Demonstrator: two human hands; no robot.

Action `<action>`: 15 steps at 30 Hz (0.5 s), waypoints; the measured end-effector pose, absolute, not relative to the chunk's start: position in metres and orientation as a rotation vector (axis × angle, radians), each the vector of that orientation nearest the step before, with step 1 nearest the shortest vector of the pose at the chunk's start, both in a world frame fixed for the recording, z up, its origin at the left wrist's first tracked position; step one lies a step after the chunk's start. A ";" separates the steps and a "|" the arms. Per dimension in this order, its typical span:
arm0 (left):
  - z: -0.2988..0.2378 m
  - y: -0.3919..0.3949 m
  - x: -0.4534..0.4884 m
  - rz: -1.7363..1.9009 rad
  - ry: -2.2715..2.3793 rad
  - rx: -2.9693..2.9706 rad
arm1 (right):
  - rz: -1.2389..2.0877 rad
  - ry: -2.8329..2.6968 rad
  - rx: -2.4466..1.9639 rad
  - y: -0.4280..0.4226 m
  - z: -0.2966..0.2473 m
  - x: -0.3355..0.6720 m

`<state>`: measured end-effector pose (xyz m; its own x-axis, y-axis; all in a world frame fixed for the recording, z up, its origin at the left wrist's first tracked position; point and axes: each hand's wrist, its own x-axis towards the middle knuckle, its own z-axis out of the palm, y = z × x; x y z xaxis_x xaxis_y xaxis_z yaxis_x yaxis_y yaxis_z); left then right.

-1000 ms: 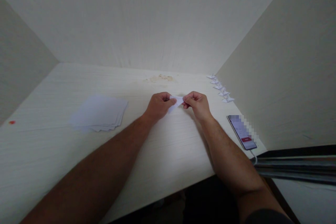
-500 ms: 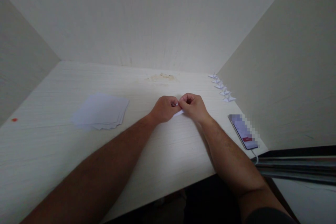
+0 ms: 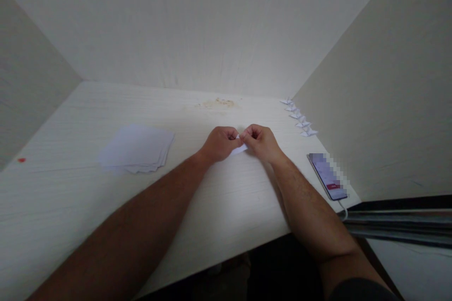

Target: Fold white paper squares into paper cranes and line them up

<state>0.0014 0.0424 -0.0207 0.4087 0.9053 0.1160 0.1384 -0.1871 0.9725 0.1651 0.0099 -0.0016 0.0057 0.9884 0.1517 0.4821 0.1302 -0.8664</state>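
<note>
A small folded piece of white paper is pinched between my two hands near the middle of the table. My left hand grips its left side, thumb pointing toward the other hand. On the right side, my right hand holds it between thumb and curled fingers. The thumbs nearly meet over the paper. Most of the paper lies hidden behind the fingers, so its exact folded shape cannot be made out.
A stack of white paper sheets lies to the left. Several folded paper cranes line the right wall. Nearer me on the right is a phone with a cable. A small orange-red spot marks the far left.
My left hand has shifted very slightly up and left, and a bit more of the white paper shows between the hands. Both hands keep their pinch.
</note>
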 end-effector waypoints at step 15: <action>-0.021 0.053 -0.004 1.208 0.849 1.061 | 0.850 -1.110 -1.292 0.016 0.005 0.174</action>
<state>-0.0037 0.0531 -0.0213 0.1792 0.9834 0.0298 -0.3054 0.0268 0.9519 0.1741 0.0162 0.0049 0.2846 0.9470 0.1491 0.1025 0.1245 -0.9869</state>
